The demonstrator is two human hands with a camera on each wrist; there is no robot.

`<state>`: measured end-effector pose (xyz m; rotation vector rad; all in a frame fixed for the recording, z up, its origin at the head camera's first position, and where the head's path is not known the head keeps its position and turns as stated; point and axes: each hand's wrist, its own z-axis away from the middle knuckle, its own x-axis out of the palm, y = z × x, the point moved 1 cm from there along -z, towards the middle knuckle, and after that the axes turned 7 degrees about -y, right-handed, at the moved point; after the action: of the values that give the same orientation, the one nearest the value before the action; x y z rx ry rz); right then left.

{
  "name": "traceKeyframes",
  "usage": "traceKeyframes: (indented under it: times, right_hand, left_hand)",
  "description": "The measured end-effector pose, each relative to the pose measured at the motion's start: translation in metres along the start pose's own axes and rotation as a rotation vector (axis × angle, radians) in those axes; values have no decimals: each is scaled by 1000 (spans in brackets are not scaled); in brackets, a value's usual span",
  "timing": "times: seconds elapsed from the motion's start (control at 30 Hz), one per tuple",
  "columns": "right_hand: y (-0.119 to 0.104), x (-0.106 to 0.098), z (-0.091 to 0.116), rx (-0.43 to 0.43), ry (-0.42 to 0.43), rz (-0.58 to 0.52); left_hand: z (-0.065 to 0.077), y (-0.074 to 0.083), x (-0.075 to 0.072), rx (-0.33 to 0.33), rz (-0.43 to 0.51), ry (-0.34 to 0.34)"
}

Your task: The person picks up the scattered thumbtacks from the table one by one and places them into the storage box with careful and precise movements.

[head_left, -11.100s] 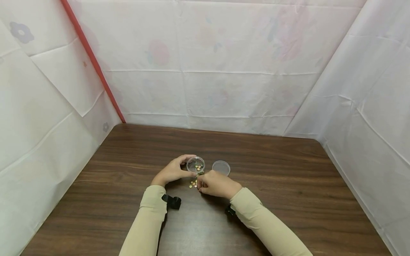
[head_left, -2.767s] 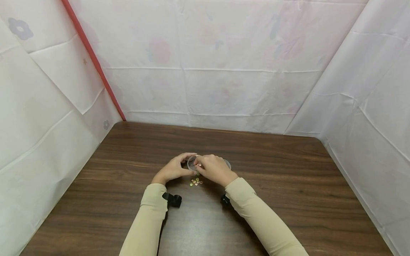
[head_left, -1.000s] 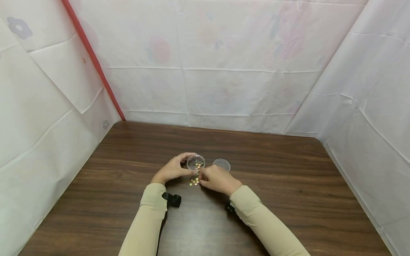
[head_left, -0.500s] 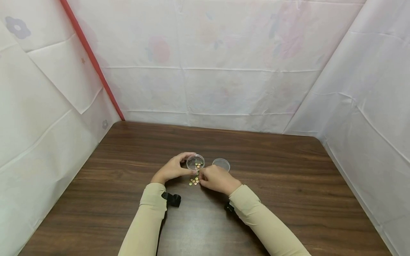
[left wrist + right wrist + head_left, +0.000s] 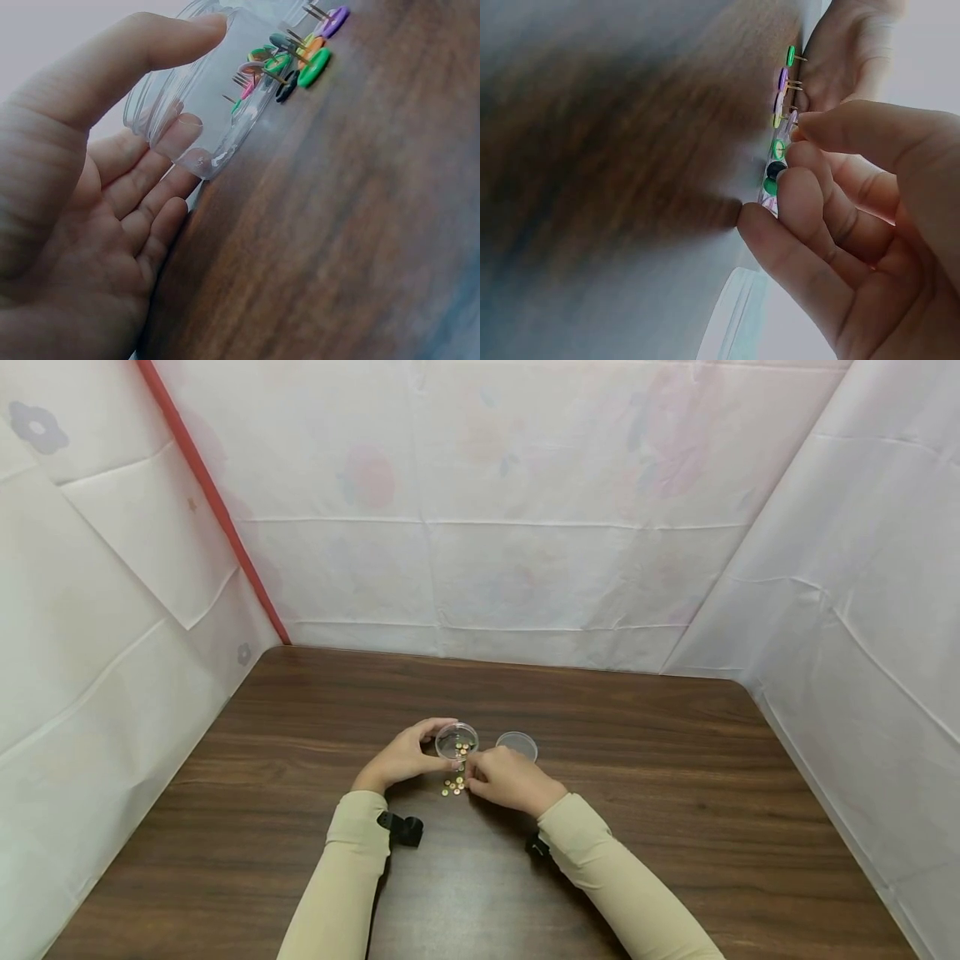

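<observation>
My left hand [image 5: 402, 756] holds a clear round plastic jar [image 5: 447, 737], thumb on the near side and fingers round the far side. Its mouth is uncovered, and several thumbtacks lie inside. More thumbtacks [image 5: 452, 786] lie points up on the table in front of it; in the left wrist view, green, orange, purple and black thumbtacks [image 5: 315, 67] show beside and through the jar. My right hand [image 5: 510, 779] is low at the right of these tacks. In the right wrist view, its thumb and forefinger tips pinch a pale pink thumbtack [image 5: 793, 118], partly hidden.
A clear round lid [image 5: 519, 743] lies flat on the brown wooden table [image 5: 637, 760], just beyond my right hand. White patterned cloth [image 5: 525, 577] hangs behind the table and at both sides. Black wrist cameras sit at both cuffs.
Since 2.8 seconds ago, my right hand has moved from over the jar, where it held a tack, down to the loose tacks. My left hand keeps the jar in place.
</observation>
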<state>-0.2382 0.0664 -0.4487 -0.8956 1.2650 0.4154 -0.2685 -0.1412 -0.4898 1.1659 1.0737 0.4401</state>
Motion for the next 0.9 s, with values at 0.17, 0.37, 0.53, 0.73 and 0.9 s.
traceKeyframes:
  times: [0.17, 0.37, 0.53, 0.73, 0.9]
  right_hand:
    - [3, -1, 1, -18, 30, -16]
    - [7, -7, 0, -20, 112, -16]
    - [8, -11, -2, 2, 148, -30]
    - [9, -10, -5, 26, 191, -34]
    - [8, -9, -7, 48, 230, -23]
  left_hand:
    - [1, 1, 1, -2, 12, -7]
    - [0, 3, 1, 0, 9, -6]
    - [-1, 2, 0, -17, 3, -3]
    - [4, 10, -1, -26, 7, -8]
    - [13, 34, -3, -21, 17, -24]
